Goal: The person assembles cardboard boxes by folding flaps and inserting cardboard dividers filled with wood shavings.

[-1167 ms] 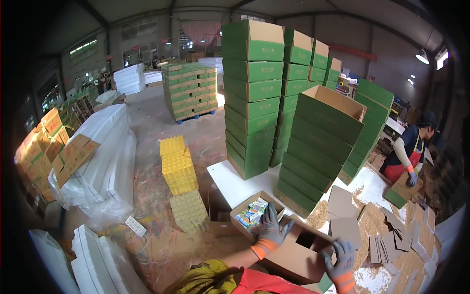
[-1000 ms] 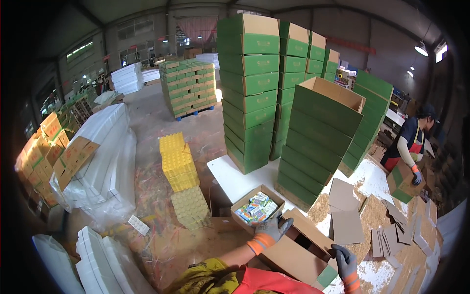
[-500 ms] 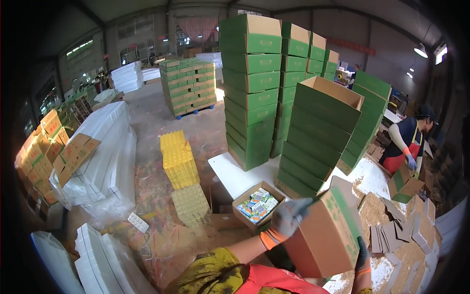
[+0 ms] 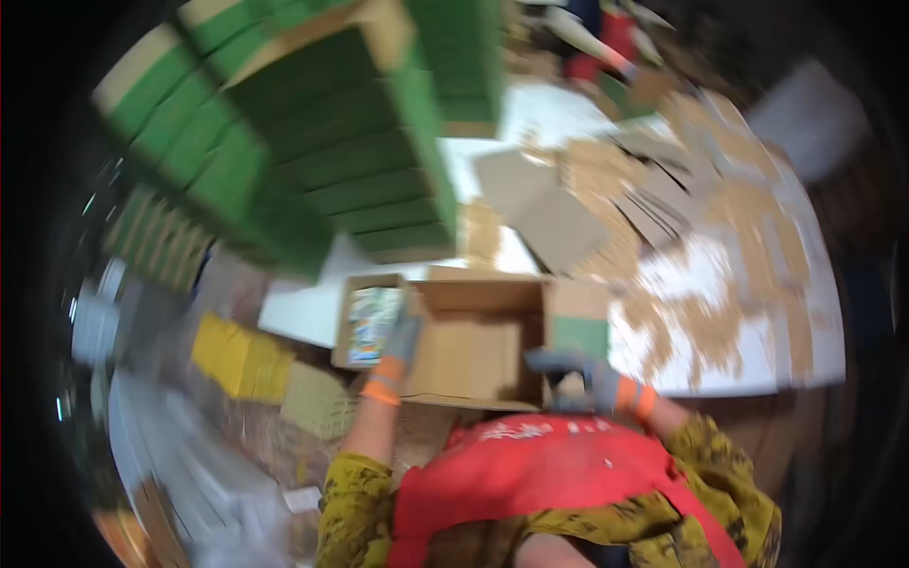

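Observation:
An opened cardboard box (image 4: pixel 469 350) stands upright in front of me, brown inside, with a green panel on its right flap (image 4: pixel 579 333). My left hand (image 4: pixel 401 348), in a grey glove with an orange cuff, grips its left side; motion blurs the fingers. At the right wall my right hand (image 4: pixel 589 377), gloved alike, is closed over the edge with fingertips reaching inside. Just left of my left hand is a smaller carton (image 4: pixel 352 284) filled with small colourful packets (image 4: pixel 371 322).
Tall stacks of green boxes (image 4: pixel 350 142) rise at the far left of the white table (image 4: pixel 705 355). Flat cardboard pieces (image 4: pixel 559 227) and tan tape strips cover its right part. A co-worker (image 4: pixel 606 43) handles a box beyond. Yellow trays (image 4: pixel 241 360) stand at lower left.
My view has swung down and right. The box, tilted before, is upright with its opening facing up. My left hand has moved to its left side, beside the packet carton.

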The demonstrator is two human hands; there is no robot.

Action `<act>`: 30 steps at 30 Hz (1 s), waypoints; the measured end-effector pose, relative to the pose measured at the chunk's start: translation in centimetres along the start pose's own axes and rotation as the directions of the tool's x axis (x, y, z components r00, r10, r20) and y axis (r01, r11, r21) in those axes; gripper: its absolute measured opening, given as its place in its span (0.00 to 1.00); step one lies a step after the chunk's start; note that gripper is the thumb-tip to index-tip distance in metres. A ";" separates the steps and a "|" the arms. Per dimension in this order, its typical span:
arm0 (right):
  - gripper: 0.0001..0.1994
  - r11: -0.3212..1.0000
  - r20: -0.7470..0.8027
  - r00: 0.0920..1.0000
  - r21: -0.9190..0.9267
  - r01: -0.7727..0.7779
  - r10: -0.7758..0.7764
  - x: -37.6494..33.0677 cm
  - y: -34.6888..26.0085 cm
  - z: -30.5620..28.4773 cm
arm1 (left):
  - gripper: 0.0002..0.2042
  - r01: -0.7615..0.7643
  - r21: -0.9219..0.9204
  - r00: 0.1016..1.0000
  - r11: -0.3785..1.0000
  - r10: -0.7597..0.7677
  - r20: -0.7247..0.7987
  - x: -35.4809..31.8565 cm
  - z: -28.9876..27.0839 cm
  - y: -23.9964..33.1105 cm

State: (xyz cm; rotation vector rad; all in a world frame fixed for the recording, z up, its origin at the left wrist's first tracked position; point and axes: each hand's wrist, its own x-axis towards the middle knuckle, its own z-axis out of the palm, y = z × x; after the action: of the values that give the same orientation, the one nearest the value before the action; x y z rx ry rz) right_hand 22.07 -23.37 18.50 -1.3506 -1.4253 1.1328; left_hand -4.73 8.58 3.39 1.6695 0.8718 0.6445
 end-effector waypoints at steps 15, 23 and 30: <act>0.45 0.758 -0.742 0.176 0.600 -0.256 0.647 -0.1 34.1 -21.1 | 0.20 0.031 0.413 0.998 0.910 -0.010 -0.054 -2.9 6.9 9.1; 0.23 0.839 -0.838 0.112 0.510 -0.191 0.535 1.2 32.6 -23.1 | 0.16 -0.045 0.728 0.997 0.684 0.073 -0.008 -2.9 4.7 6.9; 0.22 0.943 -0.910 -0.246 0.326 0.070 0.333 -4.3 36.5 -32.5 | 0.18 -0.142 0.838 0.989 0.527 0.115 0.095 -3.4 3.9 6.1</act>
State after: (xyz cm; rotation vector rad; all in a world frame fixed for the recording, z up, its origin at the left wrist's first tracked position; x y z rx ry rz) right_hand 62.29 -25.46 -9.52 -1.5163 0.2356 -0.0665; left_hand -2.33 2.74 8.33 2.6476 1.1447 0.2652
